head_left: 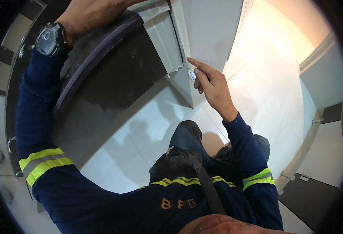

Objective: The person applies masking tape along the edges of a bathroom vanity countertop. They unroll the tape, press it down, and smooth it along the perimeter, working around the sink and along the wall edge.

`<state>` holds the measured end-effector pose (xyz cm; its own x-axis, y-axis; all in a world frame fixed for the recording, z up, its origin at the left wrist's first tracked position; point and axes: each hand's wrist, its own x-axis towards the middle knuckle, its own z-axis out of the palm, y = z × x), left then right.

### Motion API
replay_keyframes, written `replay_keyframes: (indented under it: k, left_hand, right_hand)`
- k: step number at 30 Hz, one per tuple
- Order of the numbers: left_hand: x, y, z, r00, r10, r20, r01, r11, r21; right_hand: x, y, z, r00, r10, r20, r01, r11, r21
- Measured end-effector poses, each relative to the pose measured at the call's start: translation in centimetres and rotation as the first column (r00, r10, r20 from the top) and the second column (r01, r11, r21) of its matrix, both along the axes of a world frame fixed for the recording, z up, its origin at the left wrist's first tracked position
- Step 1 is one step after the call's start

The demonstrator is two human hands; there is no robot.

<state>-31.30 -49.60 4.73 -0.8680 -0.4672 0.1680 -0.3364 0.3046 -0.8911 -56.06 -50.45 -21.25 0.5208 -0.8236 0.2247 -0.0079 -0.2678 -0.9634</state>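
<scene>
My left hand [97, 15] reaches across the dark curved counter [97, 46] at the upper left, with a watch [48, 39] on its wrist. Its fingers run past the top edge of the picture, so their grip is hidden. My right hand [214, 87] is beside the white upright panel [212, 27]. Its index finger stretches to the panel's edge, while the thumb and other fingers are curled. A small oval thing with a white and blue label [191, 74] shows at these fingers; its kind is unclear. Pleated whitish sheeting [161, 37] hangs at the counter's end, left of a thin dark strip [176, 35].
Pale floor tiles [136, 144] lie beneath, with a brightly lit doorway area [265, 58] at the right. Light and dark cabinet fronts [321, 156] with metal fittings stand on the far right. More cabinet fronts with handles [11, 144] line the left side. My bent knees [185, 136] are below.
</scene>
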Motion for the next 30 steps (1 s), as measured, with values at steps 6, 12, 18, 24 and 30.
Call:
replay_keyframes:
  k: [6, 12, 18, 24, 30]
  left_hand:
    - [-0.7, 1.0, 0.9, 0.993, 0.116, 0.032, -0.113, 0.990, -0.079]
    - [-0.1, 0.4, 1.5, 0.999, 0.038, 0.009, -0.036, 0.986, -0.162]
    - [-1.7, 2.2, 4.0, 0.979, 0.187, -0.078, -0.200, 0.953, -0.230]
    - [-8.2, 7.6, -1.3, 0.886, 0.384, -0.260, -0.358, 0.923, 0.143]
    - [-9.3, 7.7, -12.9, 0.838, 0.546, -0.005, -0.490, 0.756, 0.434]
  right_hand:
    - [-0.1, -0.4, -0.1, 1.000, 0.026, 0.003, -0.026, 0.999, 0.028]
    - [-0.2, -0.9, 0.0, 0.999, 0.037, 0.010, -0.037, 0.999, 0.015]
    - [0.0, -0.6, 0.5, 1.000, 0.015, 0.001, -0.015, 1.000, 0.026]
    - [-0.2, -1.2, -0.7, 0.997, 0.002, 0.072, 0.001, 0.999, -0.038]
    - [0.5, -1.1, -0.7, 0.994, -0.018, 0.105, 0.026, 0.997, -0.072]
